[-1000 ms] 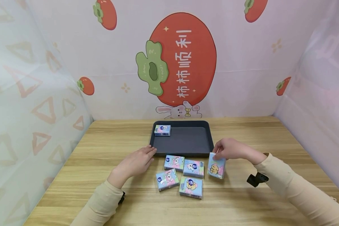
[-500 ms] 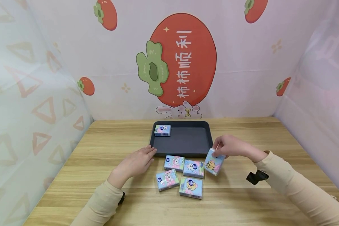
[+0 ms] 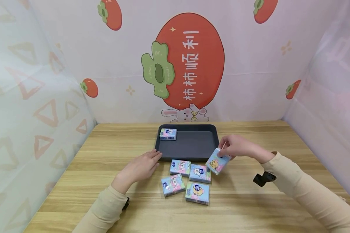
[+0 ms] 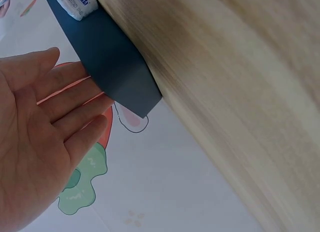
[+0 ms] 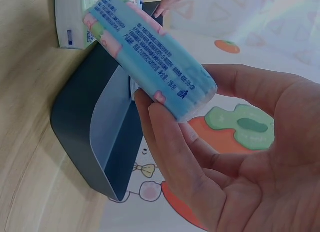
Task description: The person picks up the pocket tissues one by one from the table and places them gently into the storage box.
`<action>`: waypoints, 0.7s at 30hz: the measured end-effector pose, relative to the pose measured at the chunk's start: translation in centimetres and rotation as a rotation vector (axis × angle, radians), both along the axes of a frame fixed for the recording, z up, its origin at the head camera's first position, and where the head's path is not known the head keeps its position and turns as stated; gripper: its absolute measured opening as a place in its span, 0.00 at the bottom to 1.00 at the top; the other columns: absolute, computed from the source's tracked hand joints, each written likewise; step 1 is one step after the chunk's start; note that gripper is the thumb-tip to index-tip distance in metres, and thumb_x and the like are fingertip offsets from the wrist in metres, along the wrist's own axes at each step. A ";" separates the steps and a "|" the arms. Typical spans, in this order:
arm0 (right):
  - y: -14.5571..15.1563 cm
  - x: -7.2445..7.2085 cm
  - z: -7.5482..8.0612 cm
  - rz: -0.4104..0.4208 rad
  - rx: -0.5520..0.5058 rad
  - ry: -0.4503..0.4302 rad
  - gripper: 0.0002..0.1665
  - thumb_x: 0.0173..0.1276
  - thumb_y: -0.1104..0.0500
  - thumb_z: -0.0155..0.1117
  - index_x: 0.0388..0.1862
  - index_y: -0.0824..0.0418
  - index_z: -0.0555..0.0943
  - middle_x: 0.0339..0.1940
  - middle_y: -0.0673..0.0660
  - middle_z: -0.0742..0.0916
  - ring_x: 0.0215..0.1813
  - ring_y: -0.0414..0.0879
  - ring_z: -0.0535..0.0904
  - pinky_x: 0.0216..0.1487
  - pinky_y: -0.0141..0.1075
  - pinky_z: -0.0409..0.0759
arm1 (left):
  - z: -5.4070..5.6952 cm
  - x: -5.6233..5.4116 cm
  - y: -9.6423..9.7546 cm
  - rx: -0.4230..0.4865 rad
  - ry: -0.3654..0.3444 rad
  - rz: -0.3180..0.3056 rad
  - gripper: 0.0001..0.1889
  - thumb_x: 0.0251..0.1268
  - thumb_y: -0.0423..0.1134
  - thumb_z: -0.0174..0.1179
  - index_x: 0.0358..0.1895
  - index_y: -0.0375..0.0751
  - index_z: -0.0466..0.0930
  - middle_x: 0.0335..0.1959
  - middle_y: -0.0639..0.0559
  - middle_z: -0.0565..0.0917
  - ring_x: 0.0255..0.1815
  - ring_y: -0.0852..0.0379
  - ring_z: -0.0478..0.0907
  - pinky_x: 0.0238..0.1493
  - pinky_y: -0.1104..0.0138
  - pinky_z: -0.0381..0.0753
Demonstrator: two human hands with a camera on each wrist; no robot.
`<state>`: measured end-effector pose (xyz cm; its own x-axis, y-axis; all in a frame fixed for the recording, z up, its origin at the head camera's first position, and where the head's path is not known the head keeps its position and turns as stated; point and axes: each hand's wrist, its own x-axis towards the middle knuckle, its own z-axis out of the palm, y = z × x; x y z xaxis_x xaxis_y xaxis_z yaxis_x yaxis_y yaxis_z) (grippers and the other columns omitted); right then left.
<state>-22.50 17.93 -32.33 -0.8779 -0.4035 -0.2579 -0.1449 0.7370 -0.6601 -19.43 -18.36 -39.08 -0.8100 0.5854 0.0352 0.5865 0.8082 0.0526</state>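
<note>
My right hand point(image 3: 238, 147) pinches a pocket tissue pack point(image 3: 214, 163) between thumb and fingers, holding it tilted off the table by the front right corner of the dark grey tray point(image 3: 192, 145). In the right wrist view, the pack's printed blue side point(image 5: 155, 59) faces the camera. My left hand point(image 3: 140, 166) has its fingers extended, with the fingertips touching the tray's front left corner; the left wrist view shows those fingers point(image 4: 82, 109) against the tray wall point(image 4: 117, 76). One tissue pack point(image 3: 168, 134) lies inside the tray at its back left corner.
Several tissue packs lie in front of the tray: one at the back left point(image 3: 180, 167), one beside it point(image 3: 200, 173), another at the front left point(image 3: 173, 185) and one nearest me point(image 3: 197, 193). Behind the wooden table point(image 3: 119, 139) hangs a printed cloth backdrop point(image 3: 245, 64).
My right hand has moved the tissue pack up, leftward and farther back, tilting it more. My left hand and the other packs have stayed where they were.
</note>
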 end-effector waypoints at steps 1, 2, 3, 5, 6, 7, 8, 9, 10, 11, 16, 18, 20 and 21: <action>0.0 -0.1 0.0 -0.007 -0.005 -0.004 0.17 0.56 0.57 0.69 0.38 0.68 0.77 0.31 0.57 0.83 0.28 0.42 0.80 0.31 0.37 0.86 | 0.0 0.0 0.0 0.001 0.001 -0.001 0.22 0.72 0.40 0.49 0.63 0.30 0.71 0.64 0.35 0.72 0.68 0.41 0.67 0.68 0.52 0.68; 0.0 -0.2 0.0 -0.011 -0.008 -0.005 0.17 0.56 0.57 0.69 0.38 0.68 0.77 0.31 0.57 0.82 0.28 0.42 0.80 0.31 0.37 0.86 | 0.0 0.0 0.0 0.001 0.001 -0.001 0.22 0.72 0.40 0.49 0.63 0.30 0.71 0.64 0.35 0.72 0.68 0.41 0.67 0.68 0.52 0.68; -0.1 -0.3 0.0 -0.013 -0.014 -0.007 0.18 0.56 0.57 0.69 0.39 0.68 0.77 0.32 0.58 0.82 0.28 0.43 0.80 0.31 0.37 0.86 | 0.1 0.0 0.0 -0.001 0.000 -0.001 0.22 0.72 0.40 0.49 0.63 0.30 0.71 0.64 0.35 0.72 0.68 0.41 0.67 0.68 0.52 0.68; -0.1 -0.6 -0.1 -0.016 -0.024 -0.009 0.18 0.56 0.57 0.70 0.39 0.68 0.77 0.32 0.58 0.82 0.29 0.43 0.80 0.31 0.37 0.86 | 0.1 0.0 0.1 -0.006 -0.003 0.001 0.22 0.72 0.40 0.50 0.63 0.30 0.71 0.64 0.35 0.72 0.68 0.41 0.67 0.68 0.52 0.68; -0.1 -0.7 -0.1 -0.019 -0.029 -0.012 0.19 0.56 0.56 0.70 0.39 0.68 0.77 0.32 0.58 0.82 0.29 0.43 0.80 0.32 0.37 0.87 | 0.2 0.0 0.1 -0.003 -0.005 0.000 0.22 0.72 0.39 0.50 0.63 0.30 0.71 0.64 0.35 0.72 0.68 0.41 0.67 0.68 0.52 0.68; -0.1 -0.9 -0.1 -0.024 -0.036 -0.016 0.19 0.56 0.56 0.70 0.39 0.68 0.77 0.33 0.59 0.82 0.29 0.43 0.80 0.32 0.38 0.87 | 0.2 0.0 0.1 -0.004 -0.007 0.001 0.22 0.72 0.39 0.50 0.63 0.30 0.71 0.64 0.35 0.72 0.68 0.41 0.67 0.68 0.51 0.68; -0.2 -1.0 -0.2 -0.026 -0.043 -0.019 0.19 0.56 0.56 0.70 0.39 0.68 0.77 0.33 0.59 0.82 0.29 0.43 0.80 0.33 0.39 0.87 | 0.2 0.0 0.1 -0.005 -0.009 0.001 0.22 0.71 0.39 0.50 0.63 0.29 0.71 0.64 0.34 0.72 0.68 0.41 0.67 0.68 0.51 0.68; -0.2 -1.1 -0.2 -0.028 -0.052 -0.023 0.19 0.57 0.56 0.70 0.39 0.68 0.77 0.33 0.59 0.82 0.29 0.44 0.80 0.33 0.39 0.87 | 0.3 0.0 0.1 -0.008 -0.012 0.003 0.22 0.71 0.39 0.50 0.63 0.30 0.71 0.64 0.35 0.72 0.68 0.41 0.67 0.68 0.51 0.68; -0.2 -1.3 -0.2 -0.028 -0.060 -0.026 0.19 0.57 0.56 0.69 0.40 0.68 0.76 0.33 0.59 0.81 0.30 0.44 0.80 0.33 0.39 0.87 | 0.3 0.0 0.1 -0.011 -0.014 0.005 0.22 0.72 0.39 0.50 0.63 0.30 0.71 0.64 0.35 0.72 0.68 0.41 0.67 0.68 0.52 0.68; -0.2 -1.4 -0.2 -0.031 -0.067 -0.028 0.19 0.57 0.56 0.69 0.40 0.68 0.76 0.33 0.59 0.81 0.30 0.44 0.80 0.34 0.40 0.87 | 0.3 0.0 0.1 -0.013 -0.016 0.006 0.22 0.72 0.39 0.50 0.63 0.30 0.70 0.64 0.35 0.72 0.68 0.41 0.67 0.68 0.52 0.68; -0.6 -2.0 0.1 -0.050 -0.080 -0.031 0.20 0.58 0.56 0.68 0.42 0.70 0.76 0.34 0.60 0.81 0.30 0.44 0.81 0.34 0.38 0.87 | 0.3 0.1 0.2 -0.024 -0.022 0.014 0.22 0.73 0.41 0.48 0.64 0.31 0.70 0.65 0.36 0.71 0.68 0.42 0.66 0.69 0.52 0.67; -0.7 -2.3 0.2 -0.061 -0.081 -0.031 0.21 0.58 0.56 0.68 0.43 0.70 0.76 0.35 0.61 0.81 0.30 0.44 0.81 0.33 0.37 0.87 | 0.3 0.1 0.2 -0.017 -0.024 0.014 0.22 0.73 0.40 0.48 0.64 0.31 0.70 0.65 0.35 0.71 0.68 0.41 0.66 0.69 0.52 0.67; -0.7 -2.6 0.2 -0.070 -0.086 -0.036 0.21 0.59 0.56 0.67 0.45 0.71 0.75 0.36 0.61 0.81 0.31 0.44 0.81 0.35 0.38 0.87 | 0.3 0.1 0.2 -0.012 -0.024 0.013 0.22 0.72 0.40 0.49 0.64 0.31 0.70 0.65 0.35 0.71 0.68 0.41 0.66 0.69 0.52 0.67; -0.7 -2.7 0.2 -0.075 -0.087 -0.039 0.22 0.60 0.56 0.67 0.45 0.71 0.75 0.36 0.62 0.81 0.32 0.45 0.81 0.35 0.38 0.87 | 0.3 0.1 0.2 -0.011 -0.022 0.012 0.22 0.72 0.40 0.49 0.64 0.31 0.70 0.65 0.35 0.71 0.68 0.41 0.66 0.69 0.52 0.67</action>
